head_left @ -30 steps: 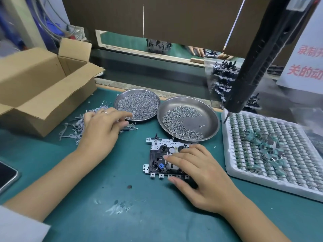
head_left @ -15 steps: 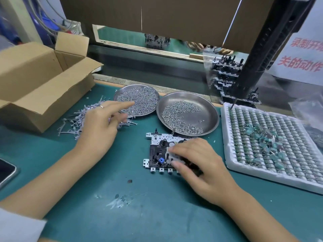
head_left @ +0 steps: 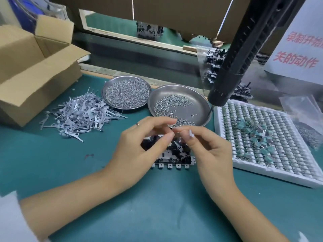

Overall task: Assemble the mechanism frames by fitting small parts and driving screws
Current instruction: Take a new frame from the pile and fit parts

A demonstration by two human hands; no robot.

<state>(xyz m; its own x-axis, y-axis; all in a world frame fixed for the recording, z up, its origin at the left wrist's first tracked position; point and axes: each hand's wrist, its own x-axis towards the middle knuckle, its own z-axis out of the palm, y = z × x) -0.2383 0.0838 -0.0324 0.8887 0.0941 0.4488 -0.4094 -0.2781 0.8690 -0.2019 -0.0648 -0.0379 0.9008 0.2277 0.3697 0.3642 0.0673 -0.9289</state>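
Head view: both forearms reach in from below. The left hand (head_left: 139,144) and right hand (head_left: 208,151) meet fingertip to fingertip, fingers curled, pinching a small part too blurred to identify. They hover over a green mat (head_left: 157,206) with two screw dishes (head_left: 197,96) behind. The mechanism frame (head_left: 172,158) lies directly beneath the fingers.

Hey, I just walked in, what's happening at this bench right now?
A person is assembling a small mechanism frame lying on the green mat. Both hands are raised just above it, the left hand and right hand meeting fingertip to fingertip; the right pinches a small white part, while what the left holds is too blurred to tell. Two metal dishes of screws, a pile of metal levers and a hanging electric screwdriver wait nearby.
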